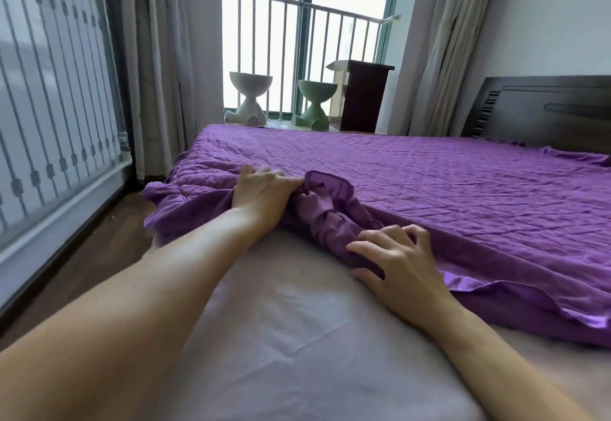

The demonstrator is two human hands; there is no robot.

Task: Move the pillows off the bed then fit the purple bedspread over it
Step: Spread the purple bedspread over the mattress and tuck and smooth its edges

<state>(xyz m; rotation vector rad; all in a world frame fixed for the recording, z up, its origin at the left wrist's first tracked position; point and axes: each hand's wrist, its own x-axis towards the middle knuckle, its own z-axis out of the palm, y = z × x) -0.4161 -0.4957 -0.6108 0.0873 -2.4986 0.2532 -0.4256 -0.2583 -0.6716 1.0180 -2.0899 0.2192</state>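
The purple quilted bedspread [413, 175] lies over the far part of the bed, its ruffled satin edge bunched up near the middle. Pale grey mattress sheet [291, 314] shows bare on the near part. My left hand [261, 192] grips the bunched ruffle at the bedspread's near left edge. My right hand [396, 261] has curled fingers holding the ruffled hem further right. No pillows are visible on the bed.
A dark wooden headboard [542, 109] stands at the right. Past the bed's far side are a white stool [249, 99], a green stool [315, 103], a dark cabinet [362, 96], curtains and a railed window. A glass panel [56, 96] lines the left wall above brown floor.
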